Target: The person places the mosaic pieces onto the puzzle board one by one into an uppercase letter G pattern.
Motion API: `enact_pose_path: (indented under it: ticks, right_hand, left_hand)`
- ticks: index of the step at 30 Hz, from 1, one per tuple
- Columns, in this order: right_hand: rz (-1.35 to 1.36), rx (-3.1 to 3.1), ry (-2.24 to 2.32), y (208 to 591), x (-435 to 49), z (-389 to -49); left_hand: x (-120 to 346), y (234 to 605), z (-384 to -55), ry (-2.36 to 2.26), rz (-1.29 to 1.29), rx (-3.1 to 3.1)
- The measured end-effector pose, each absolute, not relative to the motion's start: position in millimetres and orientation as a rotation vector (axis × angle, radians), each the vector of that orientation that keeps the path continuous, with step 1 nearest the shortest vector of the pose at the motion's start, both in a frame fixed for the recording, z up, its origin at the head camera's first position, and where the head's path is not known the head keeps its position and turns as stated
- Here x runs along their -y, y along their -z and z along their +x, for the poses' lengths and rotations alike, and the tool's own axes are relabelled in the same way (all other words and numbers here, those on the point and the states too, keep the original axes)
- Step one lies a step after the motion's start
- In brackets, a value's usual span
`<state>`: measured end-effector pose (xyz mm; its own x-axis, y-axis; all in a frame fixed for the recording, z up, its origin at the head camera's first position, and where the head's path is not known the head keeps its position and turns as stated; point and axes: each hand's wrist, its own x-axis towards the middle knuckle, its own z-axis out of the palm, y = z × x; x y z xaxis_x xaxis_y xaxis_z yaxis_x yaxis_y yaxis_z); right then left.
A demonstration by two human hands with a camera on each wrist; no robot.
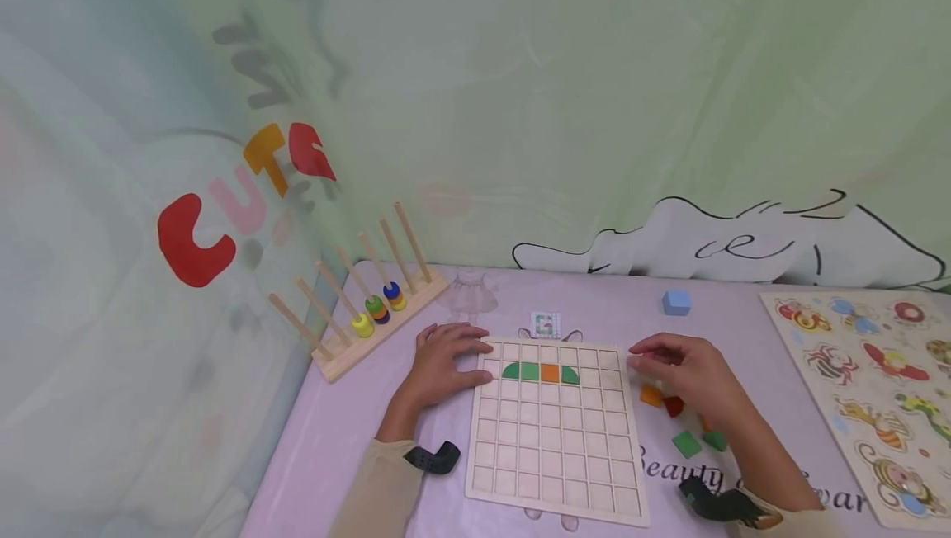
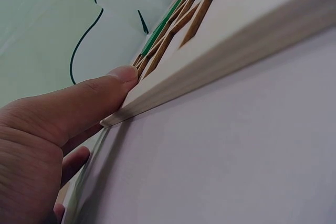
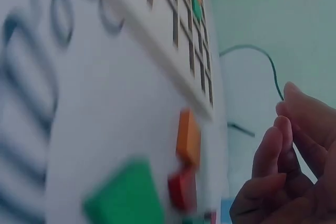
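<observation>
1. Filling the gridded wooden board (image 1: 553,460) looks like the step in hand; it lies mid-surface (image 1: 315,464), its near rows bare.
2. Beyond its right edge sit a green square tile (image 1: 687,444), a loose orange tile (image 1: 651,394) and a red tile (image 1: 673,406). The right forearm (image 1: 773,464) partly covers a second green tile (image 1: 715,441), so its shape is unclear.
3. In the second row from the far edge stand four set tiles (image 1: 550,373): green curved, green square, orange square, green curved.
4. The right hand (image 1: 687,369), fingertips drawn together with no piece showing between them, is just beside the far right corner; the next move probably calls for pinching up a loose tile.
5. The left hand (image 1: 446,361) spreads at the far left corner, apparently steadying the board.
6. Past the far edge lies a pattern card (image 1: 546,325), its details too small to read.
</observation>
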<state>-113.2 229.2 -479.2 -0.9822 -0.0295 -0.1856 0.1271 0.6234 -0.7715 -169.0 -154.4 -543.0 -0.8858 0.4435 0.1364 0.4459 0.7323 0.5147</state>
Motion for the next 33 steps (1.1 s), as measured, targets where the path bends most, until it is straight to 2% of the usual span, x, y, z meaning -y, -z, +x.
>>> enact_pose_path:
  ticks: [7, 15, 33]
  right_hand:
    - [0.170, -2.775, 1.066, 479, -274, -105]
    - [0.175, -2.800, 0.885, 483, -302, -103]
    - [0.125, -2.736, 0.816, 500, -316, -109]
  left_hand:
    - [155, 542, -170, 0.871, -0.754, 2.923]
    - [156, 545, -170, 0.863, -0.740, 2.936]
    - [155, 542, -168, 0.906, -0.735, 2.927]
